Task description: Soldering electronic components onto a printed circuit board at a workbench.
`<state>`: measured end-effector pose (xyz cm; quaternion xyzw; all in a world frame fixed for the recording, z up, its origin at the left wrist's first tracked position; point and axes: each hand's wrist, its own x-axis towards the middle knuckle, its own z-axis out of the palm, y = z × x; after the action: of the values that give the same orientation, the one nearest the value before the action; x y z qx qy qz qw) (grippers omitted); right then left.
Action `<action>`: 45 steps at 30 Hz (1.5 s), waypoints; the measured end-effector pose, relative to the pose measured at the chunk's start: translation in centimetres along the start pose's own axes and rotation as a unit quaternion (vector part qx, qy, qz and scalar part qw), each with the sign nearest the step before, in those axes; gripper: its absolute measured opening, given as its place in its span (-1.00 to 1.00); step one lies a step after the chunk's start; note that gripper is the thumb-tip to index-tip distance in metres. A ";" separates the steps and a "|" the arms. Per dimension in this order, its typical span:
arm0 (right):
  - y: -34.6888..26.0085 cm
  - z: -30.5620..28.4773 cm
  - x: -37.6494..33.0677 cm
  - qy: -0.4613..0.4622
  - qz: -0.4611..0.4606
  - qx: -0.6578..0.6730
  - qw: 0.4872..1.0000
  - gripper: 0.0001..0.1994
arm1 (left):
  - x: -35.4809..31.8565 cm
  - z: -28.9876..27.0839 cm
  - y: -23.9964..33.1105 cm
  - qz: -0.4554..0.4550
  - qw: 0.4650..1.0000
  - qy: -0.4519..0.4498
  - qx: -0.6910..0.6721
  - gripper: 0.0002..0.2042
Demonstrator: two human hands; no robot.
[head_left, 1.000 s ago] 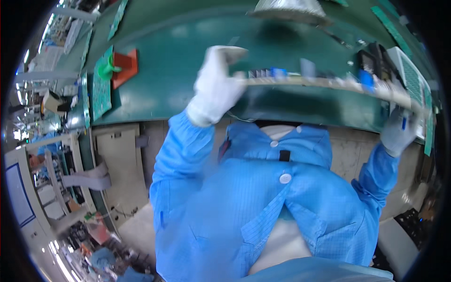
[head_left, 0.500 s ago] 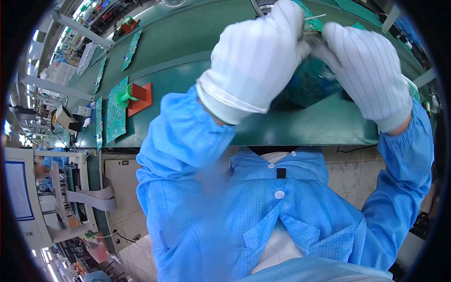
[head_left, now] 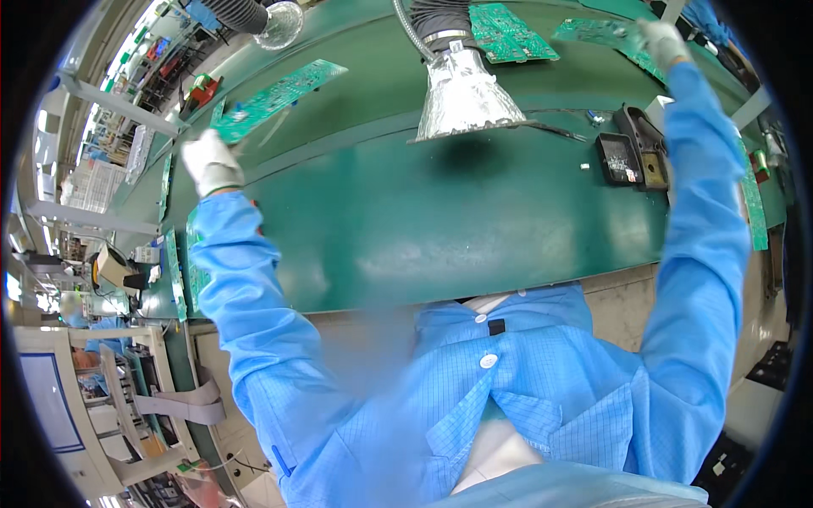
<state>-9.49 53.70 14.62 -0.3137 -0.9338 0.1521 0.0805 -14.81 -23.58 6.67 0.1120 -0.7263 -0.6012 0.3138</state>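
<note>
My left hand (head_left: 212, 163), in a white striped glove, is closed on the near end of a long green circuit board (head_left: 284, 95) at the far left of the bench. The board slants away to the right, with small blue parts on it. At the far right, my gloved right hand (head_left: 663, 42) grips the right end of another green circuit board (head_left: 600, 34); hand and board are somewhat blurred. One more green circuit board (head_left: 511, 34) lies flat between them at the back, beside the duct.
A foil-covered fume hood (head_left: 468, 95) hangs over the middle of the green bench (head_left: 406, 220). A soldering iron (head_left: 555, 129) lies right of it, near a black holder with a tray (head_left: 620, 158). Further boards stand along the left edge (head_left: 175, 271) and right edge (head_left: 754, 199).
My hands were close together at the centre right over something dark and blurred; they have spread far apart, each to a circuit board. The fume hood has come into clear view.
</note>
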 end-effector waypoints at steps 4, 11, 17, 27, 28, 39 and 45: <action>-4.0 13.3 -0.8 0.075 -0.082 -0.269 0.957 -0.56 | -0.4 3.1 -12.0 0.002 0.995 0.005 -0.102 -0.64; -4.9 18.0 2.5 0.050 0.024 -0.018 0.998 -0.61 | -7.8 8.7 -11.5 -0.119 0.922 -0.363 -0.066 -0.70; -11.8 22.0 2.8 -0.033 -0.148 -0.167 0.974 -0.48 | -18.0 -3.3 4.5 -0.117 0.862 -0.452 0.195 -0.71; -9.7 15.4 2.6 0.044 -0.423 -0.131 0.896 -0.74 | -33.7 -5.6 3.7 0.291 0.709 -0.455 0.453 -0.89; -11.3 12.5 -0.6 0.050 -0.521 -0.260 0.812 -0.78 | -34.6 -5.8 3.7 0.276 0.709 -0.454 0.464 -0.89; 4.1 0.7 -38.9 -0.130 -0.185 0.306 0.925 -0.67 | -36.3 -2.5 1.5 0.142 0.888 -0.312 0.308 -0.88; 3.9 11.6 -48.5 -0.111 0.003 0.527 0.843 -0.66 | -35.9 -2.9 4.2 0.258 0.889 -0.265 0.272 -0.93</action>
<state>28.14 24.34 -0.24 -0.2079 -0.7147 0.6553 0.1286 15.71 -5.43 -0.70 -0.1616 -0.9207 -0.2855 0.2112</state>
